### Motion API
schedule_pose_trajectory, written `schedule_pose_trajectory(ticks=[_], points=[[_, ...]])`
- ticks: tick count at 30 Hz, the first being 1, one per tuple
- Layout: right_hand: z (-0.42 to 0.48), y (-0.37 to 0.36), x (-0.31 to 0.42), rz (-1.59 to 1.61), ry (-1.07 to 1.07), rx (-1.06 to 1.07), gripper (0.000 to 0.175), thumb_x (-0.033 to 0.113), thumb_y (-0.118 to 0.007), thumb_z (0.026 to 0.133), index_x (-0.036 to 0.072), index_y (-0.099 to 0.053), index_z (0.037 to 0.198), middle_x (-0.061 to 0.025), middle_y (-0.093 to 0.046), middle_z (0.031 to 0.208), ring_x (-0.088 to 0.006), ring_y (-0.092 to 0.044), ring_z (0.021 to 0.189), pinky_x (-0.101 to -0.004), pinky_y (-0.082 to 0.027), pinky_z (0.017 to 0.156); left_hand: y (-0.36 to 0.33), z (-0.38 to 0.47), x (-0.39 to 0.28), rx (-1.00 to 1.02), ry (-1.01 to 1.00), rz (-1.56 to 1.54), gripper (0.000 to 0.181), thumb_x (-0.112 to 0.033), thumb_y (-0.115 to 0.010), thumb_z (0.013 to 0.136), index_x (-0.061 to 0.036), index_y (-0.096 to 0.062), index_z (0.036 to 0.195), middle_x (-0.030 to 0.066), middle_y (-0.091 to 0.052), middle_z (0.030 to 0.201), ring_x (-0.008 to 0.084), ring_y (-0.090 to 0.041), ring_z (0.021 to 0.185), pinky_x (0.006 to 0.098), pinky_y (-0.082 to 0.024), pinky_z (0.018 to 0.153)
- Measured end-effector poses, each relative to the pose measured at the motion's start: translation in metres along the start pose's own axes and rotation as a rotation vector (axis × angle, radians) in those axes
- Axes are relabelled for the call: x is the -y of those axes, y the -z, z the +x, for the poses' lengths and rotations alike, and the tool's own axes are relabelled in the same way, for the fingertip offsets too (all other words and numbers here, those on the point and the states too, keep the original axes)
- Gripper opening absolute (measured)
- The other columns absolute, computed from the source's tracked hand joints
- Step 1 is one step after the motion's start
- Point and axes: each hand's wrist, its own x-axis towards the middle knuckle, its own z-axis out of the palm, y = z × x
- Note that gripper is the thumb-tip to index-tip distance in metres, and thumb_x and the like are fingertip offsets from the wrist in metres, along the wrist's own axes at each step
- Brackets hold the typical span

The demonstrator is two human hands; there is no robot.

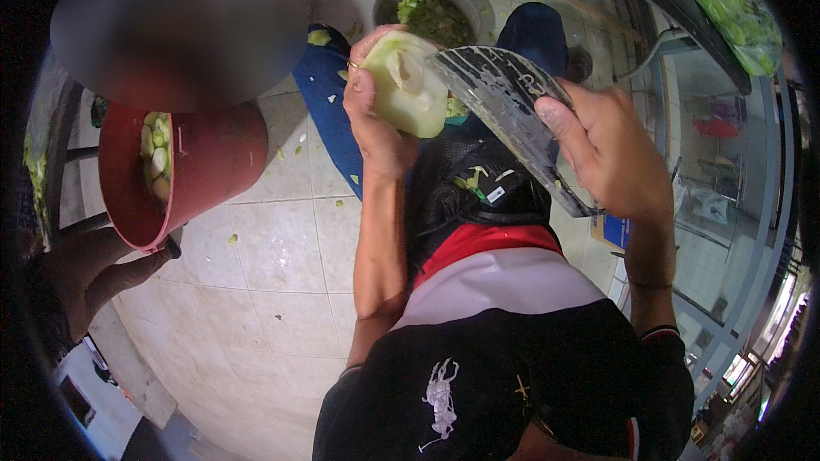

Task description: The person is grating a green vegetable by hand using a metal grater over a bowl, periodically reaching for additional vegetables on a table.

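In my left hand [378, 109] is a halved pale green fruit or vegetable [410, 86], its cut face and hollow core turned up. My right hand [605, 147] grips a large, broad-bladed knife [506, 109]; its dark blade is smeared with wet residue. The blade's far end meets or overlaps the right edge of the cut piece; whether it touches cannot be told. Below the hands, a black mesh cloth or bag [448, 173] lies over my lap, with peel scraps on it. Green pieces [456, 107] show partly behind the cut piece and the knife.
A grey basin [477, 3] with green pieces and murky contents stands on the tiled floor ahead. At left is a red bucket [218, 166] holding pale green pieces, near a blurred person. A plastic bag of green produce [737, 25] lies at upper right. Scraps dot the floor.
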Motion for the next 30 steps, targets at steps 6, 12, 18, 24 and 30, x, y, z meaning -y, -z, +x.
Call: schedule_pose_trajectory(ticks=[6, 12, 18, 24, 30], points=[[-0.002, -0.037, -0.006, -0.183, 0.050, -0.291, 0.029, 0.026, -0.051, 0.098, 0.000, -0.063, 0.095, -0.0254, -0.060, 0.080, -0.0428, -0.057, 0.080, -0.0468, -0.045, 0.069, -0.012, -0.003, -0.004, -0.107, 0.026, 0.084, 0.057, -0.052, -0.044, 0.092, -0.0052, -0.053, 0.125, 0.0102, -0.061, 0.112, 0.0233, -0.059, 0.100, 0.0376, -0.049, 0.088], [0.019, 0.003, -0.026, 0.101, -0.014, 0.085, 0.030, 0.029, -0.052, 0.098, 0.003, -0.065, 0.100, -0.0103, -0.050, 0.067, -0.0265, -0.051, 0.066, -0.0359, -0.043, 0.067, 0.001, 0.002, -0.012, 0.082, 0.157, -0.103, 0.054, -0.048, -0.043, 0.094, -0.0025, -0.049, 0.123, 0.0158, -0.057, 0.105, 0.0300, -0.062, 0.087, 0.0475, -0.057, 0.064], [0.025, 0.013, -0.031, -0.234, 0.164, -0.132, 0.038, 0.034, -0.059, 0.094, 0.001, -0.065, 0.111, -0.0189, -0.065, 0.102, -0.0356, -0.058, 0.097, -0.0405, -0.046, 0.087, -0.004, -0.002, -0.009, 0.093, 0.138, -0.066, 0.060, -0.055, -0.041, 0.093, -0.0047, -0.051, 0.124, 0.0131, -0.057, 0.111, 0.0274, -0.060, 0.098, 0.0466, -0.057, 0.074], [0.032, -0.004, -0.033, -0.152, 0.072, -0.106, 0.037, 0.034, -0.058, 0.095, 0.002, -0.065, 0.111, -0.0173, -0.065, 0.103, -0.0341, -0.057, 0.097, -0.0395, -0.046, 0.087, -0.013, 0.000, -0.008, -0.077, 0.089, -0.043, 0.061, -0.057, -0.036, 0.095, -0.0049, -0.049, 0.124, 0.0145, -0.056, 0.109, 0.0313, -0.062, 0.087, 0.0504, -0.058, 0.070], [0.054, 0.012, -0.045, 0.131, -0.135, 0.250, 0.035, 0.034, -0.055, 0.097, 0.000, -0.065, 0.097, -0.0151, -0.064, 0.080, -0.0345, -0.059, 0.078, -0.0411, -0.046, 0.074, -0.003, 0.001, -0.008, 0.037, 0.191, -0.140, 0.058, -0.052, -0.033, 0.098, -0.0009, -0.045, 0.122, 0.0175, -0.054, 0.104, 0.0350, -0.065, 0.071, 0.0488, -0.058, 0.065]])
